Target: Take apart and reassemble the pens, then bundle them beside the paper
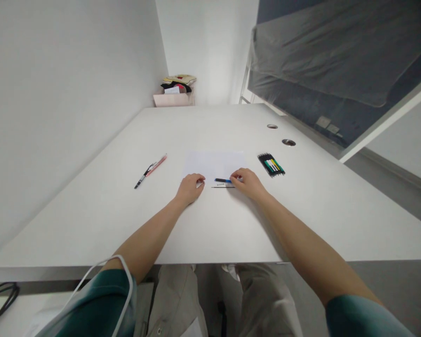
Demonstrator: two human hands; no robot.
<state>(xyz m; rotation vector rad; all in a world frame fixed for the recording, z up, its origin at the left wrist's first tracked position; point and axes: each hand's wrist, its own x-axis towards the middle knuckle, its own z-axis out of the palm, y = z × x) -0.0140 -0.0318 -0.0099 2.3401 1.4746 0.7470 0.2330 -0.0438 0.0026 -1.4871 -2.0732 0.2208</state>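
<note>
While the right hand (247, 181) reaches in over the tabletop (196, 229), its fingers are bent at the blue end of a dark pen (221, 180); I cannot tell whether they are clamped on it or only touching. The pen lies crosswise between the two hands, with a small part (220, 184) and a thin refill (221, 187) just on its near side. Fingers of the left hand (190, 188) are curled with the tips close to the thumb, and whether they pinch anything cannot be told. Beyond both hands spreads a sheet of paper (214, 160), its far edge facing the back of the table. White tabletop gives room leftward as far as a black and white pen (145, 176) and a pink pen (157, 165), well apart from the left hand, and rightward to a flat pack of pens (271, 164), nearer the right hand. Both forearms cross the table's near edge, while two round holes (288, 142) sit close to its right edge
</note>
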